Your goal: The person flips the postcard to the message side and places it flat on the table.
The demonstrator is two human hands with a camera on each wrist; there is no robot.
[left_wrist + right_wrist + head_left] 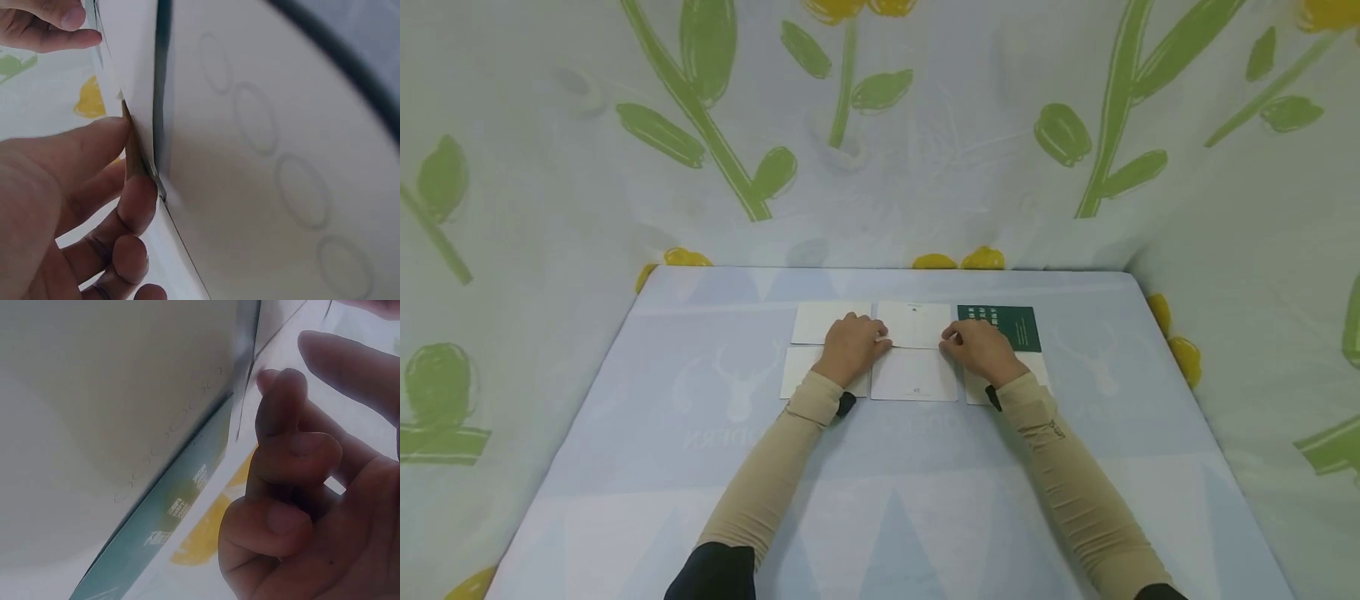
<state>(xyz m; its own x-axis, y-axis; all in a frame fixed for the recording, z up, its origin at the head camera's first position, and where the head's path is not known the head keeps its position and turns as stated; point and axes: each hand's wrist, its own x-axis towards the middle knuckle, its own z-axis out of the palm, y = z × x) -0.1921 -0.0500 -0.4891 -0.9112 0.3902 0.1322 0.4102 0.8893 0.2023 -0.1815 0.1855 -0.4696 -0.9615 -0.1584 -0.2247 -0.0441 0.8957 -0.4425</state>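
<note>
Flat white cards and one green card [1018, 325] lie in two rows on the table. My left hand [852, 348] is at the left edge of the middle back white card [914, 323]; in the left wrist view its thumb and index finger pinch a thin shaded edge there. My right hand [985, 348] is by the same card's right edge. In the right wrist view its fingers are loosely bent, with a gap between thumb and index and nothing visibly held. Faint rings mark the near white card [250, 156] in the left wrist view.
In front is the middle white card [914, 375] of the near row. At left are a back card [820, 321] and a near card [797, 371], both partly under my left arm. A pale patterned cloth covers the table [895, 517]; a flower-printed curtain [955, 167] hangs behind.
</note>
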